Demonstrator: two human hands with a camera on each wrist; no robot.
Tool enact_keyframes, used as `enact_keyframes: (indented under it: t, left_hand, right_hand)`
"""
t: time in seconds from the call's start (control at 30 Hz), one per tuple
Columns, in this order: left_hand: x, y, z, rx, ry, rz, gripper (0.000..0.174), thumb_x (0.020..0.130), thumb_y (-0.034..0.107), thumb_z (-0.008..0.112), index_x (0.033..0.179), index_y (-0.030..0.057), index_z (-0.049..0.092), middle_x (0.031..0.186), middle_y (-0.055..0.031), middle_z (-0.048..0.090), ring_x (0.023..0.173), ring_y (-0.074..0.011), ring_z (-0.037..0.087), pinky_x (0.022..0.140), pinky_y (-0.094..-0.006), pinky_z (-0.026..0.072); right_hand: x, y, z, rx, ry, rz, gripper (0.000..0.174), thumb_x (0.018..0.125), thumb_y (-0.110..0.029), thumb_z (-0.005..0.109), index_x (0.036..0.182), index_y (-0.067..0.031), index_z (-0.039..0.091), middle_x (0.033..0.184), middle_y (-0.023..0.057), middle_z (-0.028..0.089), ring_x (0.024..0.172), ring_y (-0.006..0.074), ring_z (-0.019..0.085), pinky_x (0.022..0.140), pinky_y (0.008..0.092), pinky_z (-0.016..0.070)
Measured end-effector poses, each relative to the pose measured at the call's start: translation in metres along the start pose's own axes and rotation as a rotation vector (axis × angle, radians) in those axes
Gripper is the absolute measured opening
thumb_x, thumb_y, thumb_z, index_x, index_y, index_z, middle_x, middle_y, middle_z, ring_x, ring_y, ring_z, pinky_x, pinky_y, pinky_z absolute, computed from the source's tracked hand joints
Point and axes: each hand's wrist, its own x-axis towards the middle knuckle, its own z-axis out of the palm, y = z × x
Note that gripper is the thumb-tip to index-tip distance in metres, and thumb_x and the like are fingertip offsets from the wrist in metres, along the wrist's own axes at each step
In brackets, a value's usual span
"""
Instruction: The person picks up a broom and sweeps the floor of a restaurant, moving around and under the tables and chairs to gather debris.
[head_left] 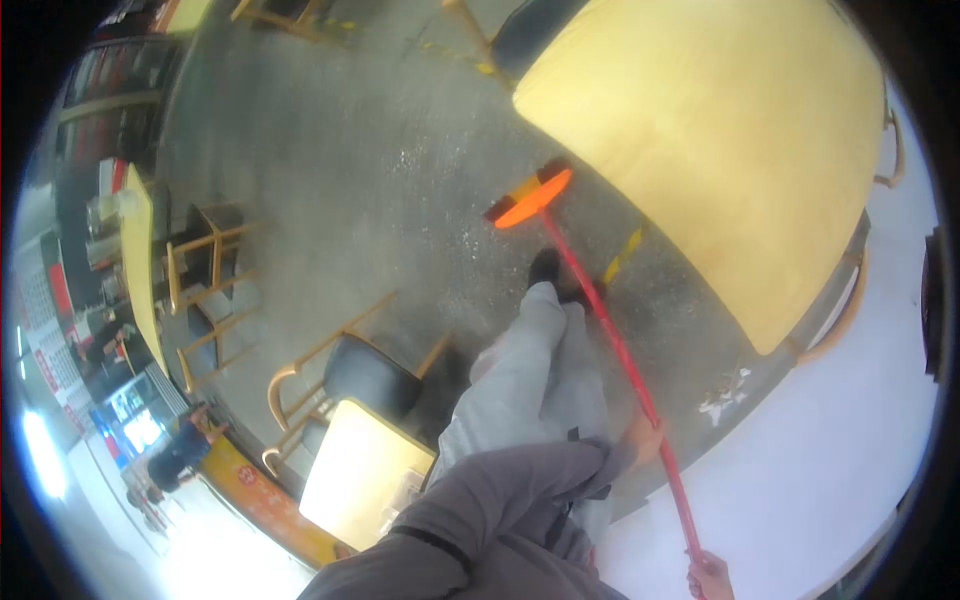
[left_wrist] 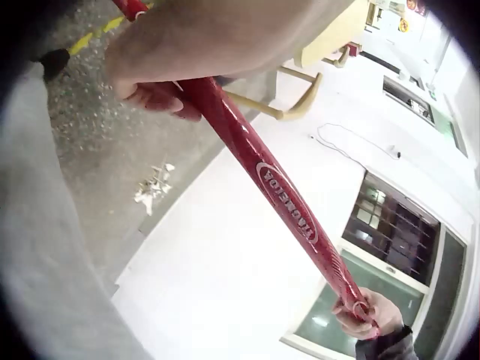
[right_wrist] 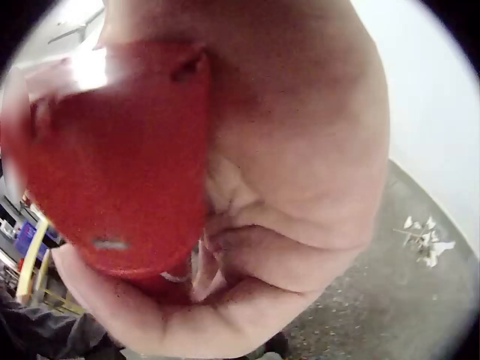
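A broom with an orange head (head_left: 535, 200) and a red handle (left_wrist: 259, 169) slants across the head view. Its dark and yellow bristles meet the grey floor beside the yellow table. My left hand (head_left: 645, 440) grips the handle partway along, its fingers wrapped round it in the left wrist view. Up at the handle's top end, my right hand (head_left: 710, 577) holds on. The right wrist view shows that palm and fingers (right_wrist: 292, 247) curled round the red end cap (right_wrist: 127, 172). My legs (head_left: 540, 370) and a dark shoe stand beside the handle.
A large yellow table (head_left: 710, 130) borders the broom head. Near my legs stand a dark-seated wooden chair (head_left: 370, 375) and a smaller table (head_left: 360, 470). White scraps (head_left: 725, 395) lie by the white wall (head_left: 790, 460). Another person (head_left: 180, 450) is at the far left.
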Motion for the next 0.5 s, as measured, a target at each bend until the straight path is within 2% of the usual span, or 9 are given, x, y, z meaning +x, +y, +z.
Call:
enact_keyframes:
  t: [0.07, 0.17, 0.2, 0.27, 0.37, 0.4, 0.43, 0.47, 0.5]
  left_hand:
    - [-0.009, 0.023, -0.025, -0.044, -0.027, -0.029, 0.041, 0.082, 0.038, 0.056, 0.102, 0.0036, 0.046, 0.083, -0.0188, 0.061, 0.081, -0.0385, 0.061, 0.071, -0.0472, 0.0451]
    - [0.021, 0.021, -0.054, -0.225, 0.226, 0.135, 0.043, 0.082, 0.038, 0.057, 0.103, 0.0031, 0.046, 0.086, -0.0206, 0.061, 0.083, -0.0397, 0.06, 0.072, -0.0468, 0.0455]
    - [0.028, 0.027, -0.073, -0.263, 0.292, 0.163, 0.043, 0.082, 0.038, 0.057, 0.103, 0.0029, 0.046, 0.087, -0.0213, 0.061, 0.083, -0.0399, 0.06, 0.073, -0.0465, 0.0458]
    - [0.05, 0.05, -0.14, -0.182, 0.366, 0.124, 0.043, 0.081, 0.038, 0.057, 0.101, 0.0017, 0.047, 0.089, -0.0223, 0.062, 0.085, -0.0396, 0.06, 0.073, -0.045, 0.0465]
    - [0.098, 0.059, -0.237, -0.095, 0.545, 0.133, 0.04, 0.081, 0.037, 0.058, 0.095, -0.0002, 0.05, 0.088, -0.0229, 0.062, 0.084, -0.0386, 0.061, 0.073, -0.0439, 0.0469]
    - [0.115, 0.058, -0.273, -0.061, 0.652, 0.234, 0.041, 0.079, 0.037, 0.058, 0.093, -0.0004, 0.05, 0.086, -0.0226, 0.062, 0.083, -0.0378, 0.061, 0.073, -0.0441, 0.047]
    - [0.123, 0.068, -0.31, -0.096, 0.688, 0.246, 0.041, 0.078, 0.037, 0.059, 0.093, -0.0002, 0.051, 0.084, -0.0221, 0.062, 0.083, -0.0378, 0.062, 0.074, -0.0445, 0.0468]
    - [0.124, 0.084, -0.342, -0.084, 0.747, 0.158, 0.044, 0.078, 0.04, 0.059, 0.094, -0.0006, 0.052, 0.086, -0.0231, 0.063, 0.086, -0.0378, 0.062, 0.076, -0.0437, 0.0469]
    - [0.125, 0.092, -0.377, -0.094, 0.708, 0.166, 0.049, 0.077, 0.042, 0.058, 0.099, -0.0015, 0.052, 0.091, -0.0244, 0.062, 0.09, -0.0373, 0.061, 0.078, -0.0427, 0.047]
  right_hand:
    - [0.006, -0.01, 0.002, -0.026, 0.018, -0.002, 0.035, 0.088, -0.019, 0.059, 0.119, -0.0055, 0.053, 0.059, -0.0095, 0.041, 0.042, -0.0001, 0.033, 0.034, 0.0139, 0.0257]
    - [0.023, -0.062, 0.034, -0.087, 0.005, -0.08, 0.032, 0.087, -0.022, 0.06, 0.114, -0.005, 0.057, 0.059, -0.0088, 0.041, 0.046, 0.0009, 0.034, 0.037, 0.0159, 0.0266]
    - [0.036, -0.078, 0.044, -0.132, -0.052, -0.114, 0.029, 0.089, -0.022, 0.056, 0.112, -0.0041, 0.056, 0.059, -0.0058, 0.043, 0.043, 0.003, 0.036, 0.037, 0.0178, 0.0286]
    - [0.073, -0.105, 0.067, -0.218, -0.175, -0.187, 0.025, 0.094, -0.021, 0.048, 0.108, -0.0022, 0.054, 0.057, 0.0002, 0.047, 0.039, 0.0071, 0.04, 0.036, 0.0215, 0.0327]
    - [0.102, -0.167, 0.131, -0.157, -0.314, -0.226, 0.029, 0.094, -0.023, 0.049, 0.115, -0.0025, 0.05, 0.06, -0.0001, 0.046, 0.042, 0.0069, 0.041, 0.038, 0.0209, 0.033]
    - [0.11, -0.189, 0.159, -0.148, -0.345, -0.248, 0.031, 0.094, -0.023, 0.05, 0.116, -0.0025, 0.049, 0.061, -0.0005, 0.046, 0.043, 0.0067, 0.042, 0.039, 0.0206, 0.033]
    - [0.114, -0.213, 0.188, -0.171, -0.338, -0.285, 0.031, 0.093, -0.024, 0.05, 0.115, -0.0026, 0.05, 0.062, -0.0008, 0.046, 0.044, 0.0064, 0.042, 0.04, 0.0204, 0.0327]
    - [0.118, -0.233, 0.217, -0.198, -0.328, -0.324, 0.031, 0.093, -0.025, 0.051, 0.114, -0.0027, 0.05, 0.063, -0.0011, 0.047, 0.044, 0.0061, 0.042, 0.04, 0.0201, 0.0325]
    - [0.132, -0.242, 0.244, -0.11, -0.383, -0.377, 0.031, 0.093, -0.026, 0.051, 0.114, -0.0033, 0.051, 0.062, -0.0015, 0.046, 0.044, 0.0058, 0.042, 0.04, 0.02, 0.0323]
